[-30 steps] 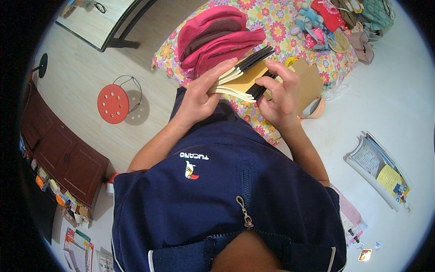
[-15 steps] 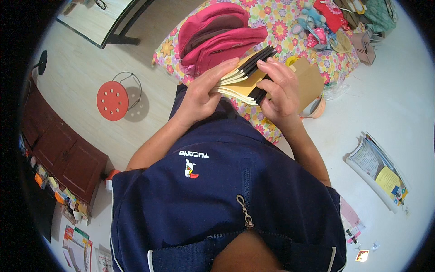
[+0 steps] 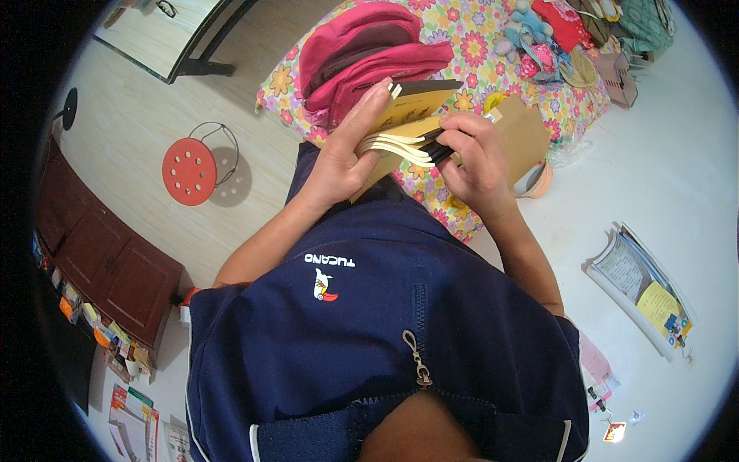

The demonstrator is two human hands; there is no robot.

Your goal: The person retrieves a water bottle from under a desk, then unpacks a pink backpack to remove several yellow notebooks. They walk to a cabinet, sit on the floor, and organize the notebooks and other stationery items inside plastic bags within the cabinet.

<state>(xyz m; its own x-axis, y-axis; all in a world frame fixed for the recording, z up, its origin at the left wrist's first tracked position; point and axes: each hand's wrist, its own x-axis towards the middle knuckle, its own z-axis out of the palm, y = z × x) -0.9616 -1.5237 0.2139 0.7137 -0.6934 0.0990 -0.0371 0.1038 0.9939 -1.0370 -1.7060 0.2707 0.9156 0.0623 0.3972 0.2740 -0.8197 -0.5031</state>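
Observation:
Several thin notebooks (image 3: pixel 419 127) with tan-yellow covers, black spine strips and cream page edges are held up in front of my chest. My left hand (image 3: pixel 344 158) is closed round their left end, thumb along the top. The fingers of my right hand (image 3: pixel 479 158) pinch the black spines at the right end. The upper notebooks stand tilted apart from the lower ones, which bend in a fan. Behind my right hand is a brown cardboard-like sheet or folder (image 3: pixel 527 142); its left part is hidden.
A pink backpack (image 3: pixel 366 61) lies on the flowered cloth (image 3: pixel 473 48) ahead, with soft toys (image 3: pixel 531 42) farther right. A red round stool (image 3: pixel 189 172) stands at the left, near a dark wood cabinet (image 3: pixel 115 258). Papers (image 3: pixel 643 292) lie on the white surface at the right.
The notebooks have parted more: the upper ones now tilt up and show a cover face, while the right fingers have shifted down to the lower spines.

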